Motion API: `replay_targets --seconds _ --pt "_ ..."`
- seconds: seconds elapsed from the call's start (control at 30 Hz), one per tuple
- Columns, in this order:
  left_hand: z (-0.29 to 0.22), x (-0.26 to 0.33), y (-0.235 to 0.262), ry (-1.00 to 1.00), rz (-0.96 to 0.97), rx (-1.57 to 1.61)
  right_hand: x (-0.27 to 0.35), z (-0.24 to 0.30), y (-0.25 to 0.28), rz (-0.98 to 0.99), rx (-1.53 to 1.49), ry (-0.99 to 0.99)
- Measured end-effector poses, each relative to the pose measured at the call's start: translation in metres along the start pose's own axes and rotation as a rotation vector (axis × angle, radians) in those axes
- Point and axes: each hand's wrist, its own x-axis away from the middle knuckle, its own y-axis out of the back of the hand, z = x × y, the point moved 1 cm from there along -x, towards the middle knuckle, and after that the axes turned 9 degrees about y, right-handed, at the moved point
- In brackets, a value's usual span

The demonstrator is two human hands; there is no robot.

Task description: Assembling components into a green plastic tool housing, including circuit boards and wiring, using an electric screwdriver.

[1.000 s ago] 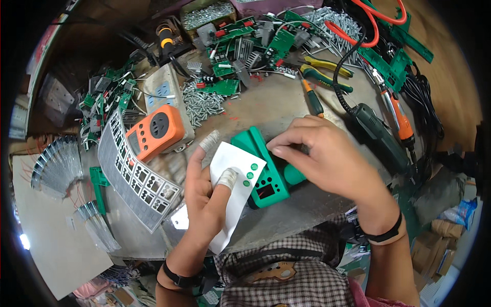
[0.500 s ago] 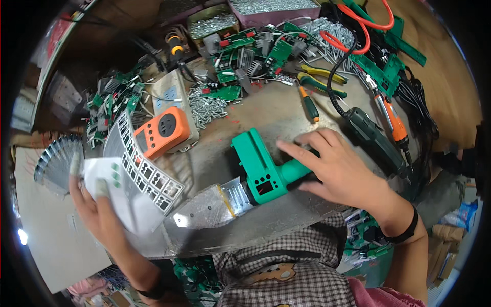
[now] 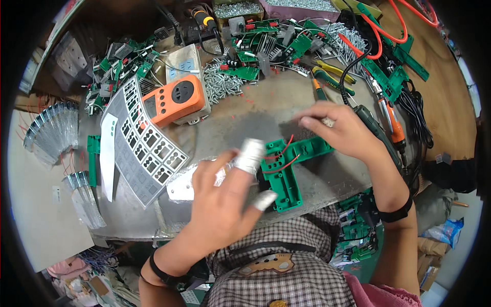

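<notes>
A green plastic tool housing [image 3: 289, 184] lies at the middle front of the bench, its hollow inner side up, with thin red wires [image 3: 286, 163] across it. Over its left edge hovers my left hand [image 3: 217, 199], fingers spread, with white coverings on the thumb and one finger. Nothing shows in it. Behind that hand is a metal plate in clear wrap [image 3: 179, 188], partly hidden. My right hand [image 3: 342, 130] is above the housing's handle [image 3: 314, 147], fingers loosely bent and no object visible in it.
A sticker sheet [image 3: 146, 138] and a curled white sheet [image 3: 108, 138] lie left, near an orange socket meter [image 3: 179, 100]. Circuit boards [image 3: 250, 56] and loose screws [image 3: 220, 84] crowd the back. Pliers [image 3: 332, 82] and an orange electric screwdriver [image 3: 393, 123] lie right. Wrapped plates [image 3: 51, 133] stand at far left.
The green housing has been turned over, showing its inside. My left hand has let go of the white sheet and moved right to the housing. My right hand has lifted off the handle.
</notes>
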Motion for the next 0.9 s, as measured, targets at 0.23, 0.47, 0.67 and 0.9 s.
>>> replay_targets --seconds 0.23,0.47,0.67,0.9 --pt "0.002 -0.012 -0.038 -0.132 0.055 -0.007 -0.006 0.017 -0.018 0.21 -0.103 0.19" --pt "-0.008 -0.012 -0.034 -0.046 0.054 0.069 -0.042 0.031 -0.006 0.081 -0.258 -0.106" --pt "0.001 -0.047 -0.033 0.194 0.274 0.448 -0.108 0.001 -0.021 -0.382 0.526 0.175" --pt "0.048 -0.08 -0.015 0.619 0.129 1.035 -0.096 0.003 0.008 -0.489 0.057 0.18"
